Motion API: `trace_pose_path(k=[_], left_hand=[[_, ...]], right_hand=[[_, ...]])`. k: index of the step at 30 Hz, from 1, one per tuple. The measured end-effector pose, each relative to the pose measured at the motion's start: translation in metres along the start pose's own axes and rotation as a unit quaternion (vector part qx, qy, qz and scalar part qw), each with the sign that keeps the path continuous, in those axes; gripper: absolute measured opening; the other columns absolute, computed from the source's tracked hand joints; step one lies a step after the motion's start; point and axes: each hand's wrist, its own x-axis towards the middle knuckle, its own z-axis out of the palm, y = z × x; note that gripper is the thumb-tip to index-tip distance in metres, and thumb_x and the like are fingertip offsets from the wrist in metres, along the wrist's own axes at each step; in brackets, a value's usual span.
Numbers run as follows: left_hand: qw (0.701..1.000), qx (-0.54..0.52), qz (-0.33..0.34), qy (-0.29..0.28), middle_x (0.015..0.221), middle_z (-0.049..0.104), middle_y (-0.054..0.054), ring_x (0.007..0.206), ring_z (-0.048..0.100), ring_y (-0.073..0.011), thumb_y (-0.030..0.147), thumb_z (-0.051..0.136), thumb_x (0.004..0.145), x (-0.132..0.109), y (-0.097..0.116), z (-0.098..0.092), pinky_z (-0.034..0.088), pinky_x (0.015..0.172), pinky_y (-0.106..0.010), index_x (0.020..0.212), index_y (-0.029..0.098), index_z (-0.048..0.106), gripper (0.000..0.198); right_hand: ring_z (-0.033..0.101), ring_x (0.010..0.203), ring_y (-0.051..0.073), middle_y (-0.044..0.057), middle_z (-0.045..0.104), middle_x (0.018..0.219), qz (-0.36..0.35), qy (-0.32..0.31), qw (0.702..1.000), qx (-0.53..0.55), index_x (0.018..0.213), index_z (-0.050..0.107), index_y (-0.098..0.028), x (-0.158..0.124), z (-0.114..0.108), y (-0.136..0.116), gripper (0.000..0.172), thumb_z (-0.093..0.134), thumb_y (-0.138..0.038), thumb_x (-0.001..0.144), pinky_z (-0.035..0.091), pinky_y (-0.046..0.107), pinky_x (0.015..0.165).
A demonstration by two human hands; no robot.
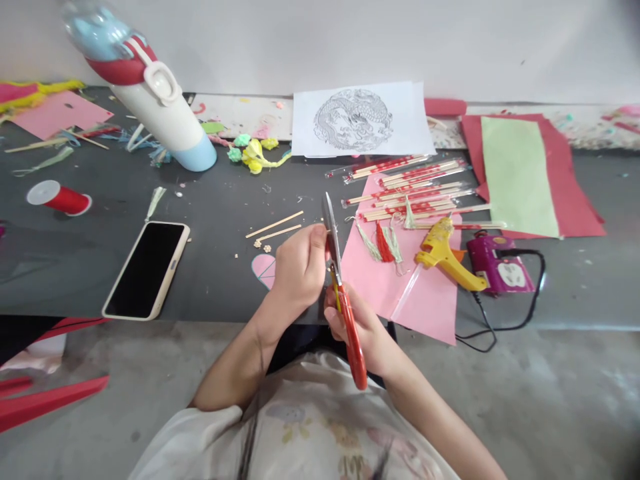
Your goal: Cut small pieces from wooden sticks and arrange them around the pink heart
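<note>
Red-handled scissors (pixel 351 327) are held in my right hand (pixel 357 323), their blades pointing up and away from me. My left hand (pixel 303 263) is closed right beside the blades, fingertips pinched; whatever small thing it holds is mostly hidden. Just beyond it, two thin wooden sticks (pixel 274 225) lie on the dark table (pixel 215 280) with a few tiny cut bits (pixel 267 249). A pink paper piece with drawn lines (pixel 263 268) lies partly under my left wrist.
At left are a phone (pixel 145 270), a red thread spool (pixel 63 199) and a tall bottle (pixel 170 120). At right, a yellow glue gun (pixel 447 257) with its cord, a purple box (pixel 500 267), packaged chopsticks (pixel 415 187), tassels (pixel 384 243) and coloured paper (pixel 520 173). A dragon print (pixel 357 123) lies behind.
</note>
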Motion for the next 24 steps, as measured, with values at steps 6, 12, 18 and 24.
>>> trace_pose_path(k=[6,12,18,24], left_hand=[[0.999,0.028,-0.014,0.010,0.059,0.053,0.001,0.055,0.048,-0.0128,0.048,0.026,0.104,0.004,-0.005,0.003,0.032,0.056,-0.029,0.064,0.021,0.046,0.052],[0.999,0.035,-0.020,0.017,0.058,0.052,0.001,0.054,0.048,-0.0131,0.047,0.031,0.104,0.008,-0.008,0.006,0.033,0.056,-0.030,0.064,0.021,0.046,0.050],[0.999,0.040,-0.020,-0.014,0.058,0.053,0.001,0.053,0.050,-0.0128,0.046,0.028,0.104,0.010,-0.005,0.002,0.033,0.055,-0.028,0.065,0.021,0.047,0.050],[0.988,0.151,0.031,-0.023,0.065,0.057,-0.001,0.060,0.052,-0.0133,0.044,0.029,0.104,0.009,0.007,-0.015,0.034,0.060,-0.028,0.070,0.020,0.051,0.047]], right_hand=[[0.031,0.058,0.011,-0.006,0.035,0.070,0.025,-0.018,0.999,0.030,0.088,0.045,-0.024,0.004,-0.006,0.006,0.023,0.056,-0.043,0.093,0.032,0.026,0.053],[0.030,0.057,0.011,-0.005,0.035,0.069,0.052,-0.016,0.998,0.042,0.089,0.046,-0.024,0.005,-0.009,0.006,0.026,0.055,-0.048,0.093,0.030,0.026,0.051],[0.030,0.057,0.011,-0.006,0.035,0.068,0.054,0.002,0.998,0.038,0.089,0.046,-0.024,0.005,-0.005,0.003,0.029,0.057,-0.051,0.091,0.031,0.026,0.052],[0.027,0.054,0.010,-0.007,0.032,0.067,0.053,-0.012,0.998,0.024,0.092,0.047,-0.024,-0.001,-0.005,-0.007,0.027,0.057,-0.048,0.092,0.027,0.026,0.049]])
